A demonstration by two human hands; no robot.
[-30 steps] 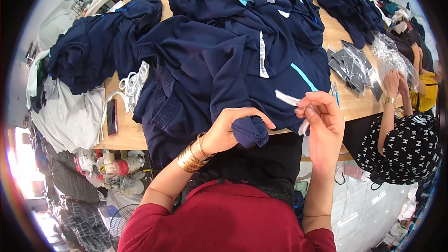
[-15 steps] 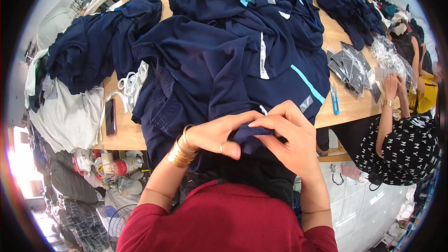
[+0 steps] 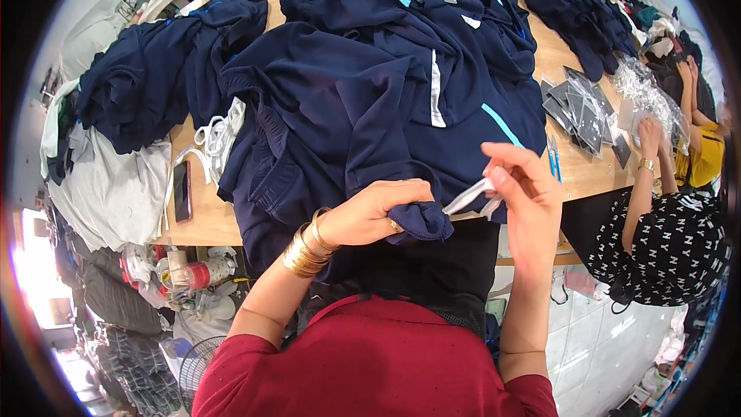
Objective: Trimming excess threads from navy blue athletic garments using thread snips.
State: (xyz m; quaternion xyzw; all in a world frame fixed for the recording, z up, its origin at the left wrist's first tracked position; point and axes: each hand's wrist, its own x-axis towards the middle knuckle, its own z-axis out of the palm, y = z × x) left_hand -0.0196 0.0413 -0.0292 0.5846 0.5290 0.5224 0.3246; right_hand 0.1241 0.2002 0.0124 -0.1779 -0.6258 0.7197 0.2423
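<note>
Navy garments (image 3: 370, 85) are heaped at the middle of the table and hang over its front edge. My left hand (image 3: 378, 208) grips a bunched, gathered edge of the nearest navy garment, close to my body. To the right of it, my right hand (image 3: 525, 181) pinches a white drawstring (image 3: 467, 197) between thumb and fingers. The string stretches from the navy edge to my right fingertips, with a loose end drooping below them. White and light-blue strips show on the cloth beyond my hands.
On the wooden table (image 3: 207, 224) lie a phone (image 3: 183, 191), coiled white cords (image 3: 221, 139) and blue thread snips (image 3: 554, 161). Dark packets (image 3: 583, 112) sit at the right, near a co-worker's hand (image 3: 648, 135). More navy clothes (image 3: 154, 77) are piled left.
My right hand has moved right, away from my left hand, drawing the white drawstring out of the navy edge. My left hand keeps its hold on the cloth.
</note>
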